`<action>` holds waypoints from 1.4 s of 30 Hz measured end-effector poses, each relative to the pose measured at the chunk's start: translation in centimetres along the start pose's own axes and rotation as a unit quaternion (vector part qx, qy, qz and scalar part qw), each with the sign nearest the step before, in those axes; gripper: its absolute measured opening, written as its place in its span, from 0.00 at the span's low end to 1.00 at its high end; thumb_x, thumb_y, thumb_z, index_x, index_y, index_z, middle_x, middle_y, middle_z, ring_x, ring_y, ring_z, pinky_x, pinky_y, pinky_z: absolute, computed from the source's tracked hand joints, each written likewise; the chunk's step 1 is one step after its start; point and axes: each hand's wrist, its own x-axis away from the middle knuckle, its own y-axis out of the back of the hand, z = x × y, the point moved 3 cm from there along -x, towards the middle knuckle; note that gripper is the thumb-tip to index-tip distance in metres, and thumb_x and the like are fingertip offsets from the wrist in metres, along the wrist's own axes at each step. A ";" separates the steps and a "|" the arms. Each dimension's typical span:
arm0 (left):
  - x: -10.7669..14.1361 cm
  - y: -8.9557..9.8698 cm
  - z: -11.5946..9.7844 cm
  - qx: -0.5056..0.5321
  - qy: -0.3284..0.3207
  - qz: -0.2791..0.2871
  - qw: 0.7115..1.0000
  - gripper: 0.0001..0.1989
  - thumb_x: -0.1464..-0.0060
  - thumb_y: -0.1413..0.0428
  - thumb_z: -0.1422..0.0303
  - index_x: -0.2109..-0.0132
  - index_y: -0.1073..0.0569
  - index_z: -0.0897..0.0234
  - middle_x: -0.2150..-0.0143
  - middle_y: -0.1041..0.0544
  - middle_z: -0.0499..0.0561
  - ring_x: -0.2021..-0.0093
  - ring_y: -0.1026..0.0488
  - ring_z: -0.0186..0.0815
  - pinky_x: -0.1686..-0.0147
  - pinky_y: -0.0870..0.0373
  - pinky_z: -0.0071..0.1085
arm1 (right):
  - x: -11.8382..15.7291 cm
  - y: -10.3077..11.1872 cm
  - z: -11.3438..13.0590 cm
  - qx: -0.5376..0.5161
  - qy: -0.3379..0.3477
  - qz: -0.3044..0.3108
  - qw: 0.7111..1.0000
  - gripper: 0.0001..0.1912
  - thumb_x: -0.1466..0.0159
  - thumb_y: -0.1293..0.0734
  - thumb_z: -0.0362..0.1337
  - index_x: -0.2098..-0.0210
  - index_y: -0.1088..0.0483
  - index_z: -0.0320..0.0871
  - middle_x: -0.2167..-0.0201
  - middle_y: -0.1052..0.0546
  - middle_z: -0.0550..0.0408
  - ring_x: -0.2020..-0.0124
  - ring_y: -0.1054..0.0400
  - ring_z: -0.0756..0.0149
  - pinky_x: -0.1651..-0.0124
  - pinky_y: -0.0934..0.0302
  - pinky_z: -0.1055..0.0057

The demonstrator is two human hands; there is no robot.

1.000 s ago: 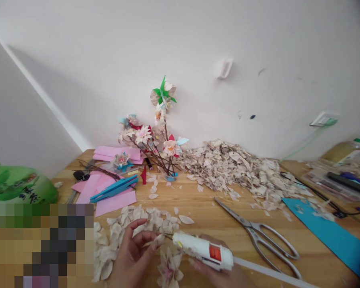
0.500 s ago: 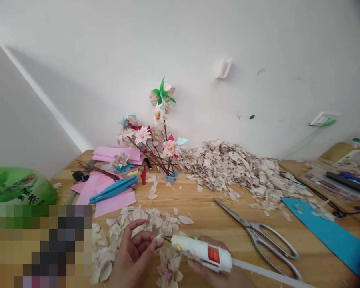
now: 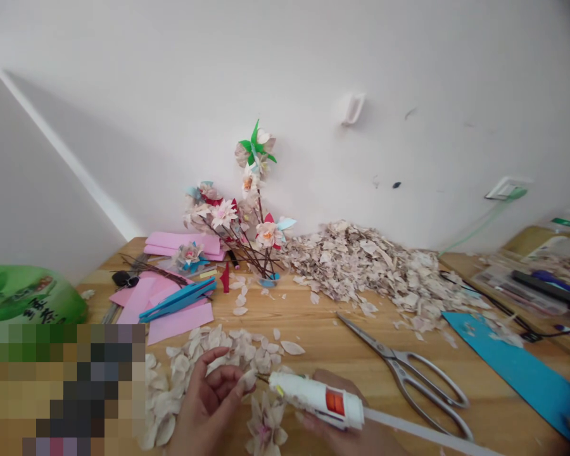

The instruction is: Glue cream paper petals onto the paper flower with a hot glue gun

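Between thumb and fingertips, my left hand (image 3: pixel 213 399) pinches a small whitish petal (image 3: pixel 248 380). My right hand (image 3: pixel 332 424) is wrapped round a white hot glue gun (image 3: pixel 308 396) with a red-orange switch and a pale glue stick coming out of its back. The gun's nozzle points left, close to the petal; whether they touch I cannot tell. Just below the nozzle lies a pale petal flower (image 3: pixel 265 427) with a pinkish centre. Loose petals (image 3: pixel 190 354) spread over the table behind and left of my left hand.
Open scissors (image 3: pixel 401 364) lie right of the glue gun, near a blue sheet (image 3: pixel 503 370). A big petal heap (image 3: pixel 361 263) rests by the wall. Finished flowers on stems (image 3: pixel 266 234) stand at the back. Pink paper (image 3: pixel 180 323) and blue tweezers (image 3: pixel 178 299) lie left; a green bag (image 3: pixel 33 291) is beyond.
The whole view has shifted slightly to the left. Both hands, the petal and the glue gun keep nearly the same places relative to each other.
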 end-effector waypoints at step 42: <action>-0.1 0.3 0.5 0.007 0.002 0.021 1.000 0.23 0.60 0.35 0.65 0.60 0.39 0.58 0.74 0.23 0.43 0.71 0.27 0.31 0.68 0.32 0.27 | -0.2 1.0 1.3 0.016 0.028 0.037 0.999 0.08 0.44 0.35 0.43 0.73 0.27 0.47 0.77 0.25 0.56 0.75 0.32 0.62 0.71 0.37 0.71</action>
